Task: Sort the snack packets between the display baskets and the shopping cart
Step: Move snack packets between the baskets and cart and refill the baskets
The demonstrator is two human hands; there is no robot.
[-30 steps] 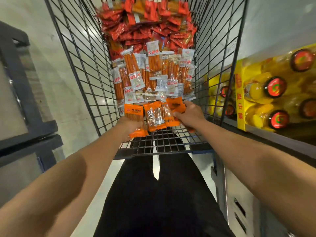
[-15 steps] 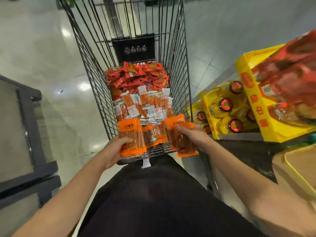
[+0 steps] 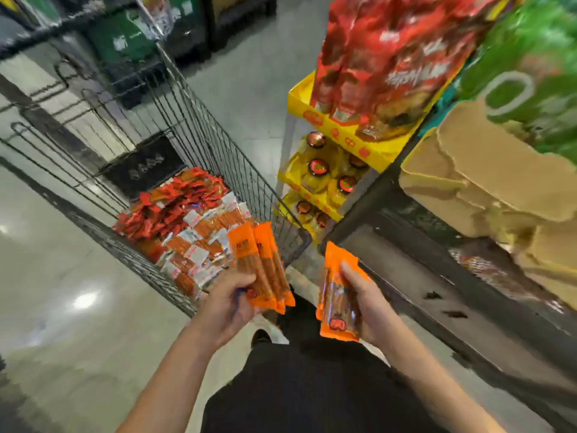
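My left hand (image 3: 229,303) grips a fanned bunch of orange snack packets (image 3: 260,264), held just above the near corner of the black wire shopping cart (image 3: 199,142). My right hand (image 3: 363,303) grips another stack of orange snack packets (image 3: 335,303), held to the right of the cart, over my lap. Inside the cart lie clear sausage-stick packets (image 3: 199,242) nearer me and a heap of small red packets (image 3: 175,207) beyond them. The view is blurred by motion.
A dark shelf unit (image 3: 437,276) runs along the right. On it stand a yellow tray of red bags (image 3: 352,142), a yellow box of bottles (image 3: 318,179), tan packs (image 3: 487,182) and green bags (image 3: 530,57). Grey tiled floor (image 3: 62,276) lies to the left.
Both hands lifted their orange packets up and out of the cart. My right hand swung right, away from the cart. The view turned toward the shelves on the right.
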